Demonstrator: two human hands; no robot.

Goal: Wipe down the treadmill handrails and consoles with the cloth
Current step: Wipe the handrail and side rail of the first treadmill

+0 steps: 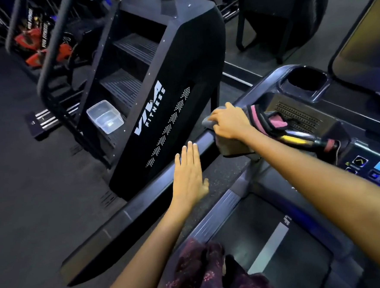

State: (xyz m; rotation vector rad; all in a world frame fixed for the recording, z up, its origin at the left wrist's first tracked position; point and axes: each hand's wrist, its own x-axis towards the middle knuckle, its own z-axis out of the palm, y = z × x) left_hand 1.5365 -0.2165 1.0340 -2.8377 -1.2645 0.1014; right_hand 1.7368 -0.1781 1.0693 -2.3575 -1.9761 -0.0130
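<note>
Partly hidden: the grey cloth (207, 122) shows only as a bunched corner past the fingertips of the right hand (229, 124) and a darker fold hanging below the wrist; the rest lies under the palm. The screen (362, 48) is cut off by the right edge, dark and unreadable. Console (366, 165) buttons glow blue, with a lit square and a chevron mark, too blurred to read. A pink-and-black item (270, 121) and a yellow-handled tool (296, 139) lie on the perforated console tray; what they are is unclear.

Writing: "VIVA FITNESS" in white on the side panel of the black stair machine (159, 101), with rows of dotted arrows beside it. The same words, smaller, on stands at upper left, hard to make out. A clear plastic tub (105, 116) sits on a lower step.

Hands: right arm reaches forward across the frame, grip curled over the cloth and pressing it onto the treadmill handrail (143, 198) where the rail meets the console. Left hand (190, 177) is flat, fingers straight and together, palm down on the same rail, nearer the person, holding nothing. Both forearms are bare. A dark red patterned garment (202, 271) shows at bottom centre, above the treadmill belt (281, 238).
</note>
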